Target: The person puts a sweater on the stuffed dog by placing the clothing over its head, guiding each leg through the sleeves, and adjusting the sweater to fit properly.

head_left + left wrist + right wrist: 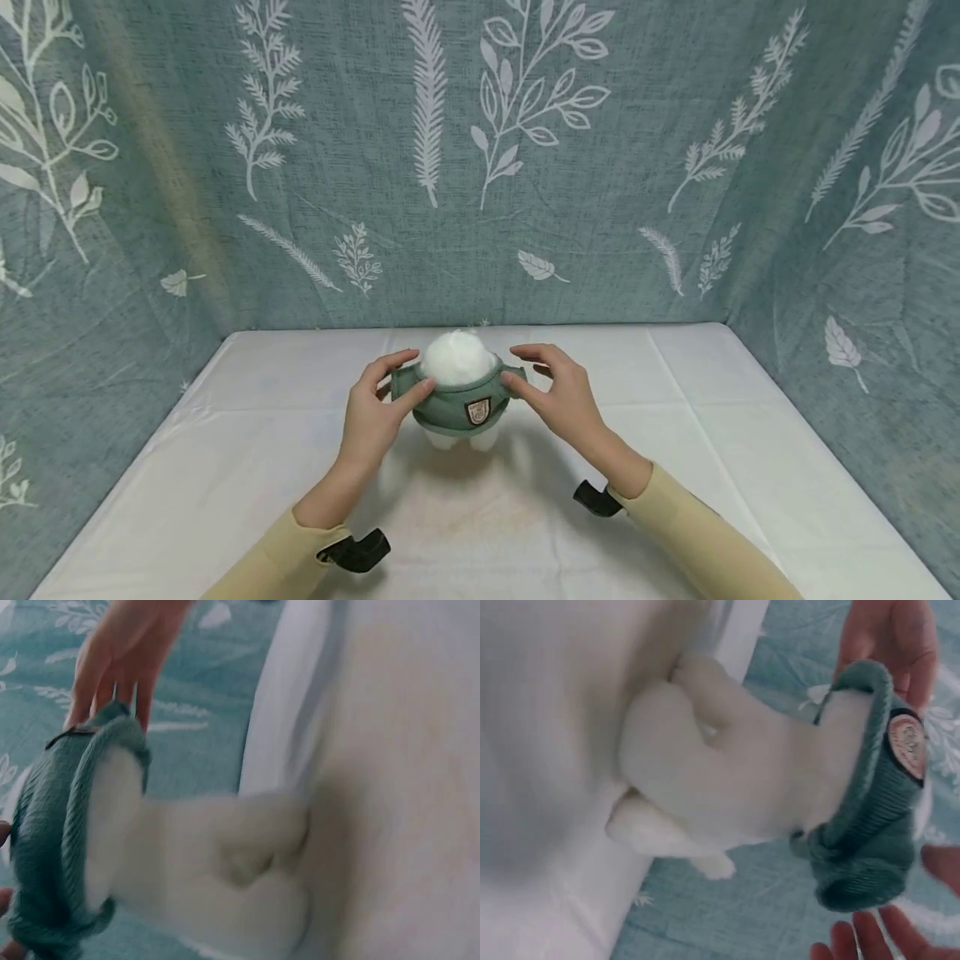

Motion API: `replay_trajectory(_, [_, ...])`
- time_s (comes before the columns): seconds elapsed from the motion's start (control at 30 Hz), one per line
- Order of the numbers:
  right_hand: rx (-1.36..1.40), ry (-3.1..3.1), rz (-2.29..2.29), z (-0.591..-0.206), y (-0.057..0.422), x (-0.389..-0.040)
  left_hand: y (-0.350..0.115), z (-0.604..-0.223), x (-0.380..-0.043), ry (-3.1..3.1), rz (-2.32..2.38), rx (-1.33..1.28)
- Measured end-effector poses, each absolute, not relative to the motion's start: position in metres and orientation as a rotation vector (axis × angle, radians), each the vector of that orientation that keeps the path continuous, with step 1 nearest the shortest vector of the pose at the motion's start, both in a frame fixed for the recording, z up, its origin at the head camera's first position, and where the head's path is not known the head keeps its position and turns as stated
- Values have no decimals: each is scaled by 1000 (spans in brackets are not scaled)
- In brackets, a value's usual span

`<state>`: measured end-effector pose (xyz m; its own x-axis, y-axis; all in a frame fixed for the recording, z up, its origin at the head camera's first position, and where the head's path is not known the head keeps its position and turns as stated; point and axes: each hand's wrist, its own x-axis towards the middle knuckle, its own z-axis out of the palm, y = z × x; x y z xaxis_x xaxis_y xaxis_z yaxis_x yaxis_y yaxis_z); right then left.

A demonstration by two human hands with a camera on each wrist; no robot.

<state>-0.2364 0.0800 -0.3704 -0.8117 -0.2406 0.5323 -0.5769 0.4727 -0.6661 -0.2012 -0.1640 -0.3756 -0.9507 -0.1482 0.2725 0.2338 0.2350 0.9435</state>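
Note:
A white plush toy (458, 358) stands on its stubby legs, wearing a green knitted sweater (454, 408) with a small badge on the front. The sweater sits around its upper part, and the white lower body (705, 765) shows bare in both wrist views. My left hand (375, 408) grips the sweater's left side, thumb in front at the collar, fingers behind. On the other side my right hand (562, 392) holds the sweater by its short sleeve (862, 889), between thumb and fingers. The toy's face is out of sight.
A white cloth (645, 500) covers the table under the toy. Green fabric (360, 150) with white leaf prints hangs behind the table and along both sides. Black straps (356, 550) are worn at both wrists, over light yellow sleeves.

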Motion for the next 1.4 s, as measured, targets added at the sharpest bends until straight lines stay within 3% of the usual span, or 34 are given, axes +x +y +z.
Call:
replay_trajectory(0.33, [654, -2439, 1320, -369, 88, -208, -174, -345, -211, -2285, -1461, -295])
replay_trajectory(0.63, [663, -2625, 1610, -376, 73, -206, -165, -330, -227, -2535, -1462, -396])
replay_trajectory(0.87, [599, -2628, 1837, -349, 58, -187, -161, -333, -228, -2644, -1463, -398])
replay_trajectory(1.4, [353, -2442, 2105, -381, 50, -214, -155, -349, -236, -2558, -1550, -345])
